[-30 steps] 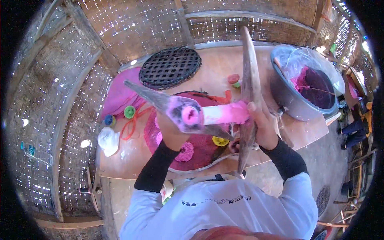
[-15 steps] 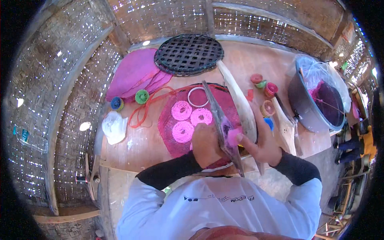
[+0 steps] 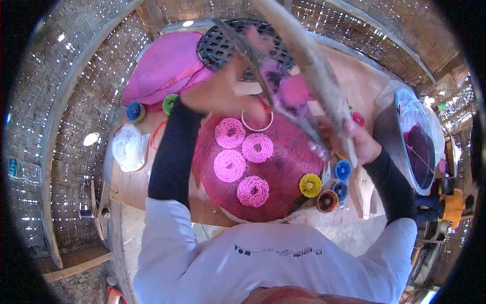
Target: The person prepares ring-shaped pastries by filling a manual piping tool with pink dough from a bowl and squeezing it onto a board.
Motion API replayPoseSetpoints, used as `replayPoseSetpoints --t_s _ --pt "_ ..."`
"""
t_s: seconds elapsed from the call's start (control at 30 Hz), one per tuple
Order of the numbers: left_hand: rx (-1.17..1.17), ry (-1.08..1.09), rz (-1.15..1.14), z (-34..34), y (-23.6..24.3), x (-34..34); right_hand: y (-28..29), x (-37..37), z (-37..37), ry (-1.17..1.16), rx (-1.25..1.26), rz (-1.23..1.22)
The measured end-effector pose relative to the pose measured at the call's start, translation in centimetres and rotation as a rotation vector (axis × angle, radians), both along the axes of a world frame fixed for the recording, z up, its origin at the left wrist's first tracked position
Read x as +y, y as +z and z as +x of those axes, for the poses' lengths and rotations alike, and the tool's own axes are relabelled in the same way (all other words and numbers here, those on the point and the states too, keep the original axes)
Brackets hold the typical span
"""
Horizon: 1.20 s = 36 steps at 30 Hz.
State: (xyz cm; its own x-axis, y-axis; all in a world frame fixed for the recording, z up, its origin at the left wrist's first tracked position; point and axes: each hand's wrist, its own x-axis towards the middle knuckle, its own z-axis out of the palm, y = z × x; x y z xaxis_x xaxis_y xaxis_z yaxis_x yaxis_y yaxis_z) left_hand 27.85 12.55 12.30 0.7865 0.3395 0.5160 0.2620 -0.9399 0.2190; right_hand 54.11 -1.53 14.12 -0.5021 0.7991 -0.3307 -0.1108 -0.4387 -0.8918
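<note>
A wooden tool with two long bars (image 3: 320, 76) is raised diagonally over the table, a pink spool (image 3: 294, 91) between the bars. My right hand (image 3: 363, 142) is closed on its lower right end. My left hand (image 3: 217, 93) reaches forward left of the tool, smeared by motion; I cannot tell whether it grips anything. Beneath them lies a round dark-pink mat (image 3: 283, 195) with several pink openwork rings (image 3: 230, 164), a thin white hoop (image 3: 243, 121) and a yellow flower-shaped piece (image 3: 310, 185) on it. Blue cups (image 3: 342, 170) and a brown one (image 3: 327, 201) stand at its right edge.
A black woven tray (image 3: 212, 45) lies behind, pink sheets (image 3: 157, 68) back left. A white bag (image 3: 126, 147) and small cups (image 3: 134, 112) are left; a tub (image 3: 417, 157) with plastic and purple material is right. A person in yellow (image 3: 449, 205) is at far right.
The tool has risen toward the back of the table and turned, uncovering more of the mat. My left hand has moved forward and left; my right hand is farther right and forward.
</note>
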Motion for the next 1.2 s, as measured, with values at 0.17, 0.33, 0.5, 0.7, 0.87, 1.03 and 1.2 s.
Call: replayPoseSetpoints --t_s 0.17,0.33,0.5,0.7,0.87,1.03,1.2 --pt "-1.352 -0.799 -1.340 -0.6 2.2 4.7 -2.8 5.1 1.9 0.087 -0.115 -0.031" --pt "-1.116 -1.254 -1.426 0.0 -3.3 7.7 -3.4 7.9 1.1 0.159 -0.212 -0.177" --pt "-1.428 -0.742 -1.520 -0.5 -6.6 6.5 -5.1 9.9 0.4 0.242 -0.319 -0.227" --pt "-1.486 -0.867 -1.535 -1.5 -8.3 7.7 -8.2 10.8 0.1 0.295 -0.445 -0.057" --pt "-1.542 -0.780 -1.595 -2.3 -8.8 7.8 -7.4 10.2 -1.0 0.239 -0.415 -0.014" --pt "-1.712 -0.504 -1.538 -1.2 -9.9 6.8 -4.1 8.6 -2.4 0.108 -0.408 -0.165" --pt "-1.757 -0.497 -1.637 0.7 -10.6 6.5 -3.6 9.7 0.5 0.287 -0.646 -0.108"
